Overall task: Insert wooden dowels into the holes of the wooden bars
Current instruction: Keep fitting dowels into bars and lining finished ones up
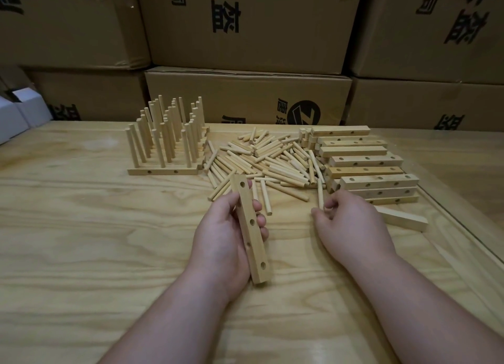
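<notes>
We hold one wooden bar in our left hand, its fingers curled round the far edge and the thumb on the near side, so the face with its four holes looks up at us. The bar is lifted off the worktop, running away from us with its near end by the wrist. None of its holes is filled yet.

Our right hand rests at the near edge of the loose dowel pile, its fingertips pinching the lower end of a single dowel that lies pointing away from us (the grip looks light, thumb and forefinger only).

We judge both parts light, stiff and dry: plain pale wood, not slippery, not likely to bend, though a thin dowel could snap if levered sideways in a hole. The dowel is best taken near its middle or upper third, leaving the lower end free to enter the hole, and kept in line with the hole as it goes in. The bar wants a firm hold along its sides, clear of the holes, so that it does not twist as we press.

Finished bars with upright dowels stand at the far left of the pile, and empty bars are stacked at the right, with one plain piece lying just beside our right hand. Cardboard boxes are stacked behind the worktop.
</notes>
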Tool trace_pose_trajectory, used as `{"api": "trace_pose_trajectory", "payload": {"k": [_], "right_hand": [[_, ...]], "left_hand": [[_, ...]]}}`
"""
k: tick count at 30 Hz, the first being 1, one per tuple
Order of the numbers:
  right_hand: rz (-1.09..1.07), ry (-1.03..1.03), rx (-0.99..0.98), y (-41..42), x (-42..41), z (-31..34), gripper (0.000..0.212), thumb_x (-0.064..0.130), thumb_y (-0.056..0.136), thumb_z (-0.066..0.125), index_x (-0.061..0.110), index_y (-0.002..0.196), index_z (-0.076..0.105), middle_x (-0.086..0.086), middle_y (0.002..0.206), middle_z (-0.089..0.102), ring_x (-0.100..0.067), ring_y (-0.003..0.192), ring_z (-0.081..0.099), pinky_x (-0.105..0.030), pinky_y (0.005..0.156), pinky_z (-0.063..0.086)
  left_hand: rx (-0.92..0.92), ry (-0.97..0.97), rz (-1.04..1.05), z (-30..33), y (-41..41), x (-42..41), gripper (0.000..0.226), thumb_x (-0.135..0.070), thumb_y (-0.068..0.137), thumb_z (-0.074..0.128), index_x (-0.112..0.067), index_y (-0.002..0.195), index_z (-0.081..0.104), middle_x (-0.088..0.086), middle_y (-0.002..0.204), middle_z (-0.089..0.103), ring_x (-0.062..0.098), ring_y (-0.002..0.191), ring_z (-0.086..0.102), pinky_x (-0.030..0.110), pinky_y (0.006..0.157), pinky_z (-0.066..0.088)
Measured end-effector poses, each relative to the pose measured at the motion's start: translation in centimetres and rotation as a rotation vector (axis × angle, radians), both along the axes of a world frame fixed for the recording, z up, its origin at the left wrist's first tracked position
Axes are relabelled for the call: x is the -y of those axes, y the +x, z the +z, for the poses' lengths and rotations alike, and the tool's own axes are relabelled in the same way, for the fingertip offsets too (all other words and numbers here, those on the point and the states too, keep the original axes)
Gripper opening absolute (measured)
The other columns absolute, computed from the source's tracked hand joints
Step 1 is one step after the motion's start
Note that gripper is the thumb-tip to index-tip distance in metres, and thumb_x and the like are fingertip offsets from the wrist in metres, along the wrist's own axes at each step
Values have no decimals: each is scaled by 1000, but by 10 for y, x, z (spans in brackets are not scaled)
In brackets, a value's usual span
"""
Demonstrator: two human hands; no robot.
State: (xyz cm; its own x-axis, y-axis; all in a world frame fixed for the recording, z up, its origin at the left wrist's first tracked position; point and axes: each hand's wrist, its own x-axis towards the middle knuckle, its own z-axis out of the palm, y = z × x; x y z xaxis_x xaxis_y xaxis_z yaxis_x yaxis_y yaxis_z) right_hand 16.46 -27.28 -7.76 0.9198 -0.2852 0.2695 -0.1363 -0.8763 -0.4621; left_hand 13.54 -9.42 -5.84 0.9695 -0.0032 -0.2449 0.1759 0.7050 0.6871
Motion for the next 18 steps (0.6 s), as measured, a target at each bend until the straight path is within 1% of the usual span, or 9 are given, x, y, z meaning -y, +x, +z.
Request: {"api": "trace_pose_trajectory", "payload": {"k": [2, 4, 7, 8, 11, 12, 14, 15, 18], "right_hand": [[-30, 9, -31, 1, 2, 1, 13, 42, 90, 63, 29, 93, 63, 9, 84, 66, -18, 77, 60, -31, 64, 47], [-51, 24, -48, 1, 5, 2, 13, 39, 89, 62, 28, 87, 68, 10, 76, 66, -18, 72, 59, -30, 59, 46], [-89, 79, -42, 0, 6, 3, 11, 33, 82, 60, 27, 75, 66, 11, 67, 63, -12, 65, 57, -27, 54, 44], [-102, 110, -35, -1, 5, 4, 11, 33, 80, 60, 27, 73, 65, 11, 64, 63, -11, 64, 57, -27, 53, 44], [-123, 202, -3, -1, 7, 6, 12, 34, 78, 61, 27, 69, 64, 9, 55, 63, -13, 58, 59, -25, 49, 40], [-124, 228, 8, -1, 8, 7, 12, 34, 79, 61, 27, 69, 64, 8, 55, 63, -14, 57, 60, -26, 49, 41], [-126, 275, 38, -1, 10, 8, 12, 33, 81, 59, 26, 74, 64, 7, 58, 64, -15, 58, 60, -27, 50, 43], [-128, 293, 57, -1, 12, 8, 10, 31, 83, 58, 25, 77, 64, 7, 61, 65, -15, 60, 60, -28, 51, 44], [-133, 305, 107, -1, 17, 9, 8, 26, 87, 55, 26, 85, 63, 7, 72, 64, -14, 64, 59, -28, 52, 42]], "left_hand": [[-13, 16, 8, 0, -1, 1, 26, -26, 99, 52, -10, 104, 71, 3, 70, 60, 16, 57, 50, 27, 53, 43], [-23, 33, 19, -1, -1, 1, 23, -26, 98, 56, -9, 103, 70, 4, 71, 62, 16, 58, 52, 27, 52, 45], [-43, 36, 37, -1, 0, 1, 23, -26, 96, 61, -7, 106, 70, 5, 72, 64, 16, 61, 57, 27, 51, 49], [-48, 30, 41, -1, -1, 1, 23, -27, 95, 61, -7, 104, 70, 5, 73, 65, 16, 61, 59, 27, 51, 50], [-56, 3, 41, -1, -1, 0, 28, -31, 96, 61, -9, 87, 75, 6, 73, 67, 18, 63, 62, 27, 51, 51], [-56, -5, 40, 0, 0, 0, 28, -32, 96, 61, -9, 88, 76, 6, 75, 67, 18, 63, 62, 27, 52, 52], [-51, -14, 39, 0, 0, 0, 29, -34, 96, 60, -10, 92, 75, 6, 76, 66, 17, 63, 62, 27, 52, 51], [-49, -13, 37, 0, 0, 0, 29, -34, 97, 60, -10, 91, 76, 6, 76, 67, 17, 62, 62, 27, 52, 51], [-39, 12, 26, 0, -1, -1, 37, -35, 96, 61, -12, 76, 81, 4, 72, 67, 15, 61, 62, 27, 52, 50]]}}
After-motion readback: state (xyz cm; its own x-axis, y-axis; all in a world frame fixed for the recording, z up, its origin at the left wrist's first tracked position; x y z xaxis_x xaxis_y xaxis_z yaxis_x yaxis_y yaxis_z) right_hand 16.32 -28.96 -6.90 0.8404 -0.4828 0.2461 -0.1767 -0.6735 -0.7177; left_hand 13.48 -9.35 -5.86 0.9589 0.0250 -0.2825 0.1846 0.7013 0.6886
